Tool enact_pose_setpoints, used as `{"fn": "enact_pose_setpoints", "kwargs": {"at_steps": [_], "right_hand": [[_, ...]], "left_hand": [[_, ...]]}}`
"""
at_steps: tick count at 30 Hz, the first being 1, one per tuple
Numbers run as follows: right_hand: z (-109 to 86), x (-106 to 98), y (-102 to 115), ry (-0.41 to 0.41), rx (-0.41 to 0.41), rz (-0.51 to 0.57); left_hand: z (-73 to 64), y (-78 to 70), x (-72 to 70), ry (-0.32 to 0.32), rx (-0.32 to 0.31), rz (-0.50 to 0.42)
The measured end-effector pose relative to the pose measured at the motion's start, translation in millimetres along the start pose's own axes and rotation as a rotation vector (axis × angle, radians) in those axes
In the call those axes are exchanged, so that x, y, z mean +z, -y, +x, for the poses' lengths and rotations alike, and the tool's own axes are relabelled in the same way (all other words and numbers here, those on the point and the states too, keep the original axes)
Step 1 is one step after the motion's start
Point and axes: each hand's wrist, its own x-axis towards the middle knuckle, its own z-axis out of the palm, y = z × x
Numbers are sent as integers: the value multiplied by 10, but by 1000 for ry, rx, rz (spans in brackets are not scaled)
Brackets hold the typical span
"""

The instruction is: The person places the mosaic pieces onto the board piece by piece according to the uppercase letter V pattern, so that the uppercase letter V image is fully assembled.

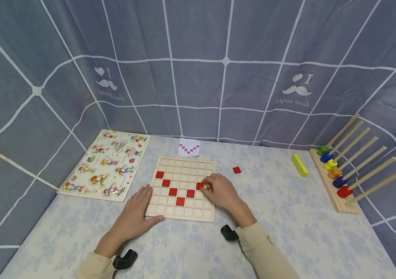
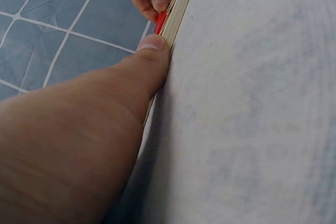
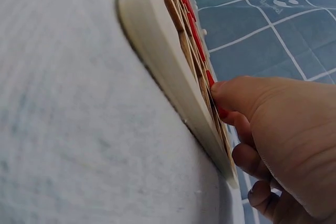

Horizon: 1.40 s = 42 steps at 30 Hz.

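Note:
A square wooden grid board (image 1: 194, 219) lies on the table, with several red square tiles (image 1: 180, 201) in its cells forming a V. Along the board's left side rest the fairly straight fingers of my left hand (image 1: 131, 217), its thumb at the front edge. At the board's right side, my right hand (image 1: 223, 192) pinches a red tile (image 1: 199, 185) between thumb and forefinger, right at a cell. The right wrist view shows the thumb tip against that tile's red edge (image 3: 210, 78), the other fingers curled.
Behind the board lies a small card (image 1: 189, 152) printed with a V pattern. One loose red tile (image 1: 237, 170) is to the right. A picture puzzle board (image 1: 131, 155) lies left; a yellow block (image 1: 299, 165) and a peg stand (image 1: 347, 207) with coloured beads are at right.

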Motion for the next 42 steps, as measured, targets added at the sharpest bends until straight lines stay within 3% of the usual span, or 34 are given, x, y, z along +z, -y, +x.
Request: {"fn": "enact_pose_setpoints", "kwargs": {"at_steps": [18, 23, 27, 31, 42], "right_hand": [[28, 43, 25, -13, 67, 117], [16, -109, -269, -44, 101, 153], [-65, -276, -688, -108, 197, 90], [-148, -383, -983, -85, 247, 45], [-208, -457, -1095, -45, 291, 131]], "left_hand": [[0, 21, -40, -18, 5, 19], [12, 15, 4, -13, 13, 9], [0, 7, 19, -9, 8, 10], [-4, 3, 17, -19, 6, 10], [12, -14, -17, -21, 11, 6]]}}
